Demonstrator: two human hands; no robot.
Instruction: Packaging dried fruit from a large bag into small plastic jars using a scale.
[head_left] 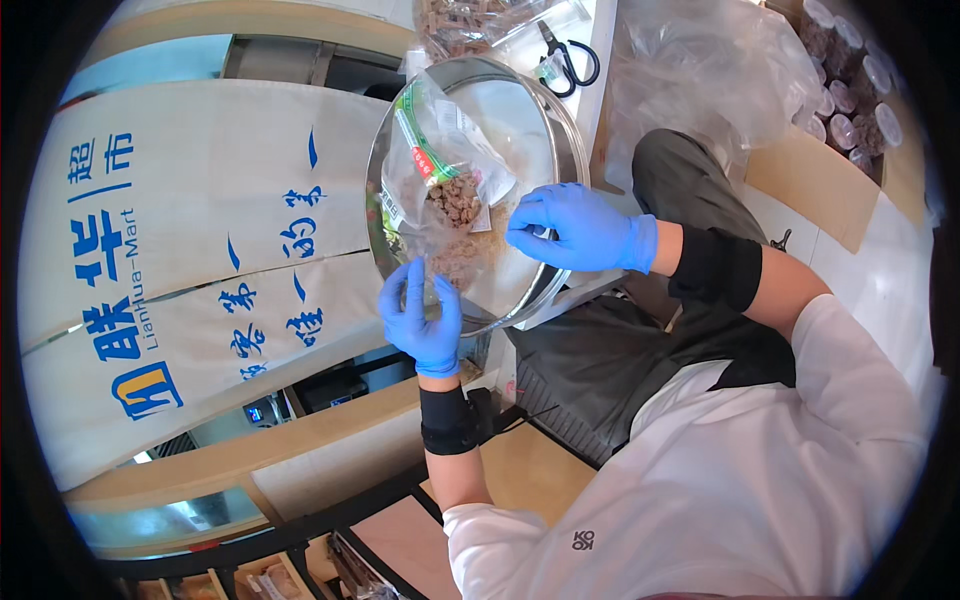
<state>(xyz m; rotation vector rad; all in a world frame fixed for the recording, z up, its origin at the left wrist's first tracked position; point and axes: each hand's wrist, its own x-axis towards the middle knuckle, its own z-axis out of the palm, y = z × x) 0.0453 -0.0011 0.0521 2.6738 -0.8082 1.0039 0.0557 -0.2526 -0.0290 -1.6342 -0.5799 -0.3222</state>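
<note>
Both my hands wear blue gloves over a large round metal pan [575, 150]. My left hand [425, 318] is at the pan's near left rim, thumb and fingers apart, beside a clear plastic bag [455, 262] with brown bits in or under it. Whether the fingertips touch that bag, I cannot tell. Over the pan's right side, my right hand [580, 228] has its fingers curled into a pinch; what they hold, if anything, is too small to make out. Beyond lies a clear and green printed package [420, 140] with brown, crumbly pieces [457, 198] showing.
Black-handled scissors [570, 65] lie right of the pan, near a bag of brown pieces [460, 25]. Crumpled clear plastic [710, 75] is spread farther right. A cardboard box [810, 185] holds several lidded tubs [845, 130]. A white printed cloth [200, 230] hangs at the left.
</note>
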